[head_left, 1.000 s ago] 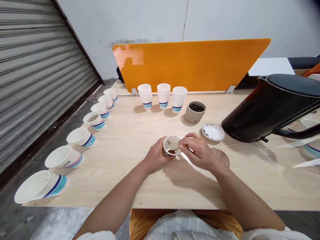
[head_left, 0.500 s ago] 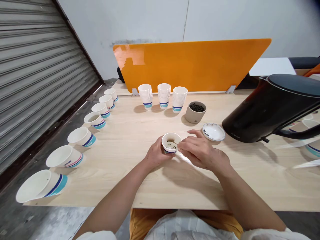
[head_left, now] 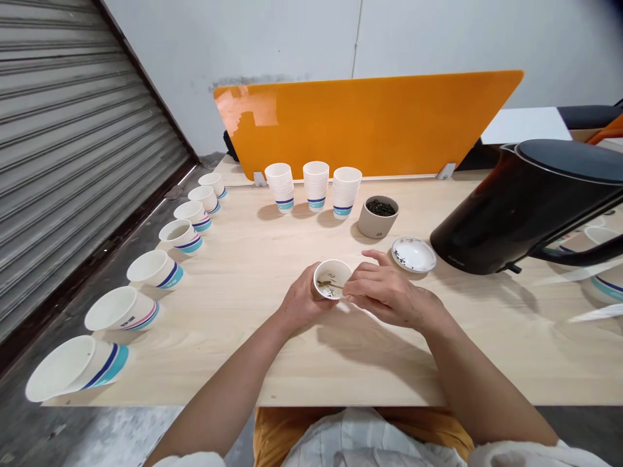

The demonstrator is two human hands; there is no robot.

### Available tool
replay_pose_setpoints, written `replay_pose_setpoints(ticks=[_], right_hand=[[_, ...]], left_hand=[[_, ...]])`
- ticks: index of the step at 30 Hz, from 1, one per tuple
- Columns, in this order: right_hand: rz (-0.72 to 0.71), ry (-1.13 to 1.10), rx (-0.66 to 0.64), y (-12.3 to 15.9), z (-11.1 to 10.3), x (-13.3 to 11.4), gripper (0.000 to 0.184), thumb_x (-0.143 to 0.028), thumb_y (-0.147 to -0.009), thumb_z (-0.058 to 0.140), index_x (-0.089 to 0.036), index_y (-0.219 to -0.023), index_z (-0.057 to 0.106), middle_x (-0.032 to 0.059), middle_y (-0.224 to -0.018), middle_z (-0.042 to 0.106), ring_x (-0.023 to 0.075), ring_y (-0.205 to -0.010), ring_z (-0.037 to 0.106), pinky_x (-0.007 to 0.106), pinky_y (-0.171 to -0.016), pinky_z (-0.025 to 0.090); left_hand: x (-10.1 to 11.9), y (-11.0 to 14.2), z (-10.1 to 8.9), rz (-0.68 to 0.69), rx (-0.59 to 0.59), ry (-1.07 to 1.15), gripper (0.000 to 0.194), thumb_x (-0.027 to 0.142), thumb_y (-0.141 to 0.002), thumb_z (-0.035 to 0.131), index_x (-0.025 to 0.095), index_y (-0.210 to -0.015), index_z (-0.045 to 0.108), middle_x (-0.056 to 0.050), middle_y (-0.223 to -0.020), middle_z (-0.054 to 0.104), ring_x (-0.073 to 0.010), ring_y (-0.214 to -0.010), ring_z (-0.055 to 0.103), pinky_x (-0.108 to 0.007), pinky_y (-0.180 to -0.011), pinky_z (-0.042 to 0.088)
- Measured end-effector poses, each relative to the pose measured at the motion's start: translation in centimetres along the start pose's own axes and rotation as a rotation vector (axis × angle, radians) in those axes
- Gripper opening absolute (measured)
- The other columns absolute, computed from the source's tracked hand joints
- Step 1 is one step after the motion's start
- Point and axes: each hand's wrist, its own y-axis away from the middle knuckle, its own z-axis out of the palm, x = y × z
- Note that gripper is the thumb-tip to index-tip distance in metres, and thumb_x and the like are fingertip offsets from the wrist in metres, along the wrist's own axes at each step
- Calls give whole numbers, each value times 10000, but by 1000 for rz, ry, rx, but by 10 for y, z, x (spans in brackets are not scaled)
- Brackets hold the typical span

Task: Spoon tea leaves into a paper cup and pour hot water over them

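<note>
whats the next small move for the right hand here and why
Probably pinch the dark leaf bits out of the paper cup with the right hand: its fingertips sit at the rim, the left hand steadies the cup, and the small white dish lies close by.

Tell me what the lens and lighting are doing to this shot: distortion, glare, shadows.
In the head view, wide-angle distortion bends the grey metal roller shutter and stretches the nearest white paper cup; glare shines on the orange acrylic divider panel; soft shadows fall under the right hand on the pale wooden table.
</note>
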Motion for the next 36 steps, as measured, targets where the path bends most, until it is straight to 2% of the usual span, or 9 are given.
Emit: replay_pose_setpoints(ticks=[4, 8, 12, 15, 18, 23, 25, 31, 36], right_hand=[[28, 52, 68, 1, -1, 0, 110, -166, -967, 494, -201, -919, 586, -10, -786, 664, 119, -746, 599, 421, -1042, 307], [16, 141, 57, -1, 1, 0, 123, -133, -956, 480, -181, -891, 573, -2, -750, 655, 129, -699, 585, 427, -1022, 343], [94, 36, 81, -2, 8, 0, 132, -154, -964, 469, -175, -870, 559, -3, -713, 644, 129, -648, 564, 330, -843, 443], [143, -55, 112, -2, 16, 0, 110, -173, -967, 490, -184, -894, 573, 0, -760, 668, 134, -706, 585, 286, -747, 444], [95, -49, 168, -3, 19, 0, 102, -159, -965, 496, -183, -893, 563, -2, -751, 654, 130, -695, 558, 290, -746, 425], [67, 133, 74, -5, 6, -2, 109, -125, -959, 466, -166, -900, 548, 14, -709, 610, 144, -667, 515, 314, -746, 408], [70, 139, 70, -6, 4, -2, 112, -136, -960, 467, -170, -883, 541, 11, -694, 599, 142, -657, 515, 312, -749, 410], [27, -60, 172, -5, 19, -2, 102, -143, -965, 487, -189, -893, 542, -33, -691, 600, 100, -614, 516, 306, -829, 408], [31, 82, 187, -5, 20, -1, 108, -137, -962, 473, -191, -902, 546, -13, -718, 624, 121, -639, 525, 350, -873, 394]], left_hand=[[-1, 1, 0, -9, -7, -12, 694, 317, -674, 764, 315, -1315, 499, 22, -1310, 557, -185, -1177, 551, -259, -942, 470], [-2, 0, 1, -21, -17, -21, 692, 293, -681, 752, 328, -1320, 489, 31, -1280, 570, -180, -1151, 558, -261, -931, 471], [-3, 0, 1, 10, -11, -30, 707, 309, -688, 750, 293, -1341, 481, -3, -1277, 571, -198, -1134, 563, -279, -934, 474], [-3, 0, 1, 41, -10, -25, 693, 329, -706, 739, 282, -1345, 477, -11, -1280, 570, -200, -1125, 566, -286, -931, 474], [0, 1, -1, 27, -24, -4, 683, 322, -703, 739, 295, -1336, 482, 5, -1287, 568, -192, -1132, 564, -280, -932, 470], [1, 1, -1, -9, -26, -4, 668, 320, -700, 740, 300, -1321, 494, 11, -1259, 583, -191, -1123, 566, -281, -939, 469], [-1, 1, 0, -7, -23, -23, 691, 306, -686, 745, 291, -1328, 490, 2, -1258, 582, -198, -1122, 565, -287, -943, 469], [-3, -1, 1, 19, -17, -17, 700, 326, -691, 744, 285, -1338, 480, -1, -1292, 563, -193, -1140, 560, -286, -952, 468], [0, 0, -1, -9, -30, 9, 694, 332, -696, 744, 303, -1334, 472, 22, -1308, 558, -182, -1169, 549, -289, -986, 454]])
